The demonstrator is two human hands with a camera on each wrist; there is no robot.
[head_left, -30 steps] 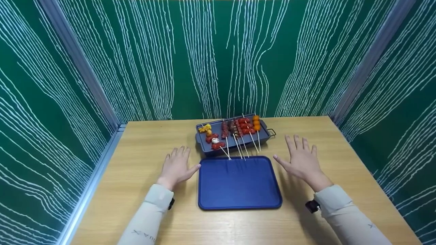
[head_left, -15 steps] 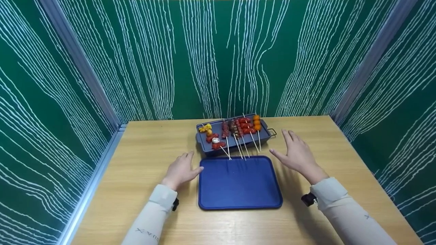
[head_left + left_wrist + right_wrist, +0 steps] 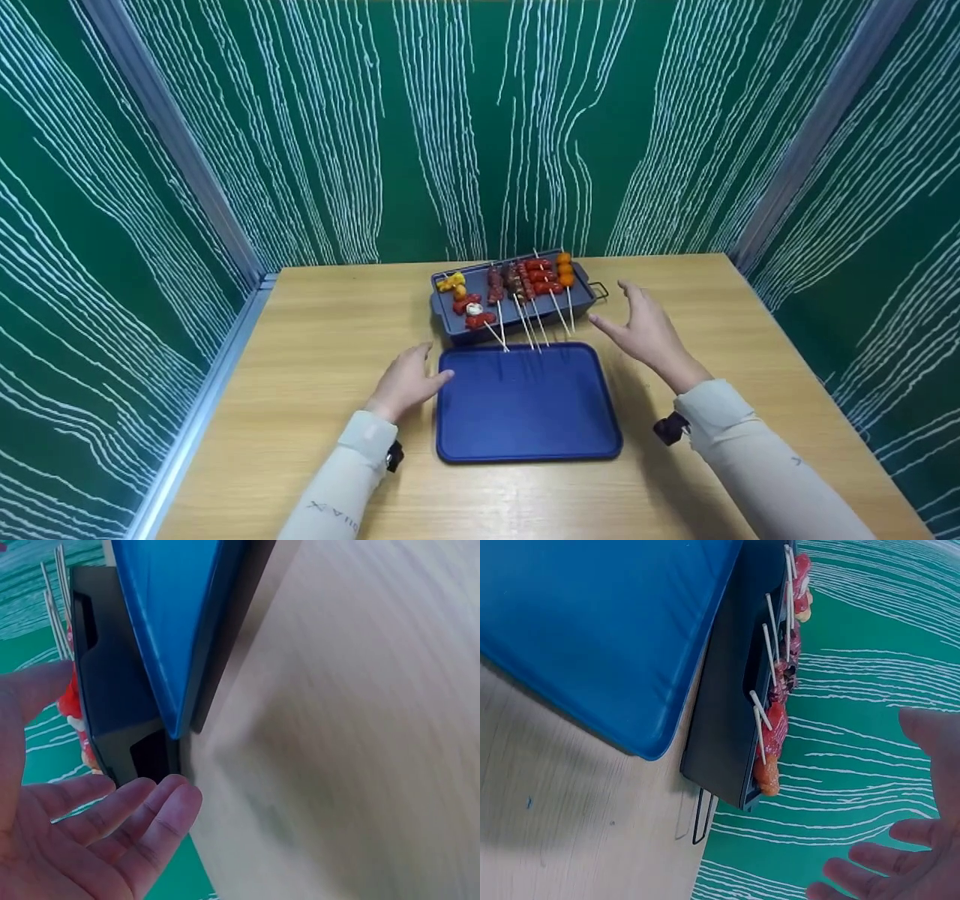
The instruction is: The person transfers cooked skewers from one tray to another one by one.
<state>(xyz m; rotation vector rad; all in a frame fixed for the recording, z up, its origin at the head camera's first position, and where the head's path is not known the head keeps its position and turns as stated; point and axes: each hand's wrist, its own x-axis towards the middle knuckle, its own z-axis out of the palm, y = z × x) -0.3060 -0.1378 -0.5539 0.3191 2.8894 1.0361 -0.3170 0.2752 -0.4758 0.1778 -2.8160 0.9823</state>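
Bright overall; pale glare low on the flat light-brown wooden surface (image 3: 495, 499), soft shadow beside pale-grey right cloth sleeve (image 3: 769, 472), wrist views hazy.

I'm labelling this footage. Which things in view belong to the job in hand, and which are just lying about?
Probably the job's:
- left hand
- right hand
- tray
- grill
- skewers

Apparently just surroundings:
- table
- walls
- posts

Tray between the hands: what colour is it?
The tray is plain blue, clearest in the head view.
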